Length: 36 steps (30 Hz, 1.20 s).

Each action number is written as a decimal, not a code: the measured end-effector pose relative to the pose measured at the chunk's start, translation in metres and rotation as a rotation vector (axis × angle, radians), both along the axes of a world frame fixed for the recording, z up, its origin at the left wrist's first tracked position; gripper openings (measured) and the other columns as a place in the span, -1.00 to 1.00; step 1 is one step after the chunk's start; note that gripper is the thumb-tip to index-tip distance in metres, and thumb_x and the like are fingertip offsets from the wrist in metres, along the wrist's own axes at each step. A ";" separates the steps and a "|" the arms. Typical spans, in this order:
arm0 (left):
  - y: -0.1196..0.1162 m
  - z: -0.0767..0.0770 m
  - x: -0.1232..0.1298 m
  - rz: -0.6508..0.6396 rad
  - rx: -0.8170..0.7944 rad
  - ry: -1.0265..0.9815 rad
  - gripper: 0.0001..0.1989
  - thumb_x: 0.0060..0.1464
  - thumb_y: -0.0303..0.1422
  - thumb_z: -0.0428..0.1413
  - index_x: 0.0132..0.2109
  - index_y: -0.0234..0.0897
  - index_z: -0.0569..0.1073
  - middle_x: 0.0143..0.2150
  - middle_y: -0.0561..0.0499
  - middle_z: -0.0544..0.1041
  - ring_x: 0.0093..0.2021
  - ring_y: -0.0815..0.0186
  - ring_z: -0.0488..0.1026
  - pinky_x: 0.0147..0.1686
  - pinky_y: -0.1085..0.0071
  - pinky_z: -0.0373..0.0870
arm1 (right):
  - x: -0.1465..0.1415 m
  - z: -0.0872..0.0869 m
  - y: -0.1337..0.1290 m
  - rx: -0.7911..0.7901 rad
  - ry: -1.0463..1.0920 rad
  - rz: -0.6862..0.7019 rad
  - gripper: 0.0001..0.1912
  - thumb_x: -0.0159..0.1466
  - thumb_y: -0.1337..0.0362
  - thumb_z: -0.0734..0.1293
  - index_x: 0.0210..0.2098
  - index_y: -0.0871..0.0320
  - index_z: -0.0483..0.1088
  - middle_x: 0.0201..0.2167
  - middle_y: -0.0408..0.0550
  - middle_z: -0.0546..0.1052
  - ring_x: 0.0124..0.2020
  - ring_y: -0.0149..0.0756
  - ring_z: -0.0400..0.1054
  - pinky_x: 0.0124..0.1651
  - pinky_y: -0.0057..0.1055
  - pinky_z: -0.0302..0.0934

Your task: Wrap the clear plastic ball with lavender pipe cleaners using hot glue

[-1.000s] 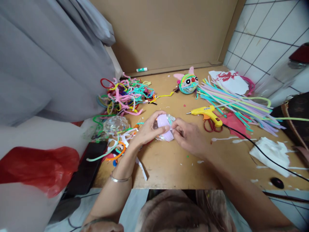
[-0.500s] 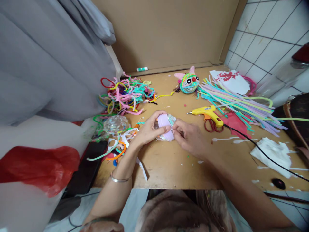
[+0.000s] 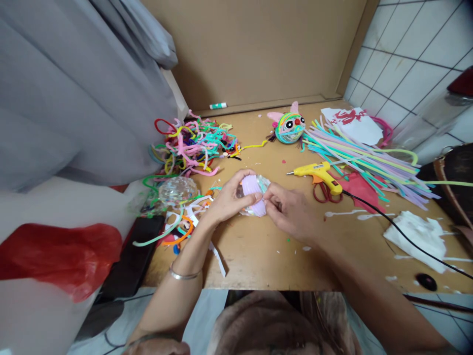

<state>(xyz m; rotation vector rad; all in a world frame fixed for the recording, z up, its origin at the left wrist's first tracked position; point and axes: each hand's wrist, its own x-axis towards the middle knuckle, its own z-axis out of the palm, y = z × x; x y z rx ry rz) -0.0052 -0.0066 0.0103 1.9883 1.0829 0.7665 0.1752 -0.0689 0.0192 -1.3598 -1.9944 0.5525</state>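
A round clear ball [image 3: 252,190], partly covered by a band of lilac strips, is held above the middle of the table. My left hand [image 3: 232,197] wraps round its left side, the thumb lying across the lilac strips. At the ball's right edge, the fingers of my right hand [image 3: 286,207] are pinched together against the lilac part; what lies between the fingertips is too small to tell. A yellow glue gun [image 3: 318,175] rests to the right of my hands, over red-handled scissors [image 3: 327,193].
Tangled pipe cleaners [image 3: 195,148] and a clear ball [image 3: 178,190] lie left. Behind stands a decorated ball [image 3: 290,127] with pink ears. Straight pipe cleaners [image 3: 369,158] spread at right, near a white tissue [image 3: 417,236] and the gun's black cord [image 3: 399,229].
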 end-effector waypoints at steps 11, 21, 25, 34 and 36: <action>-0.001 0.001 0.001 -0.019 -0.017 -0.011 -0.45 -0.03 -0.14 0.16 0.07 -0.29 0.32 -0.11 -0.04 0.41 -0.20 0.28 0.34 -0.21 0.40 0.33 | -0.001 0.000 -0.001 -0.023 0.036 0.011 -0.91 0.20 0.40 0.17 -0.41 0.09 0.18 -0.67 -0.31 0.17 -0.66 -0.46 0.04 -0.47 -0.43 -0.22; -0.003 0.002 0.006 0.025 -0.022 -0.037 -0.51 -0.09 -0.25 0.15 0.02 -0.29 0.35 -0.16 0.00 0.41 -0.25 0.30 0.33 -0.25 0.41 0.33 | -0.002 0.002 0.000 -0.087 0.001 -0.008 -0.97 0.21 0.34 0.18 -0.37 0.10 0.23 -0.65 -0.28 0.24 -0.64 -0.44 0.08 -0.46 -0.44 -0.19; -0.003 0.002 0.005 0.025 0.005 -0.035 -0.51 -0.11 -0.26 0.15 0.02 -0.30 0.36 -0.12 -0.02 0.42 -0.22 0.29 0.35 -0.23 0.41 0.35 | -0.002 0.000 0.002 -0.079 -0.007 -0.011 -0.97 0.20 0.34 0.20 -0.38 0.10 0.23 -0.64 -0.27 0.29 -0.62 -0.43 0.15 -0.45 -0.45 -0.16; -0.005 0.001 0.004 0.034 0.075 0.003 -0.51 -0.13 -0.28 0.17 0.02 -0.28 0.39 -0.02 -0.05 0.45 -0.04 0.17 0.40 0.00 0.27 0.37 | 0.007 -0.008 0.009 0.002 0.056 -0.016 -0.93 0.14 0.32 0.27 -0.46 0.10 0.25 -0.64 -0.27 0.33 -0.61 -0.46 0.18 -0.46 -0.47 -0.09; -0.004 0.000 0.004 0.020 0.096 0.003 -0.50 -0.13 -0.27 0.18 0.01 -0.29 0.40 -0.01 -0.06 0.46 -0.01 0.16 0.40 0.04 0.25 0.35 | 0.009 -0.009 0.011 0.055 0.108 -0.047 -0.92 0.12 0.34 0.27 -0.49 0.11 0.26 -0.66 -0.28 0.31 -0.63 -0.48 0.15 -0.48 -0.48 -0.08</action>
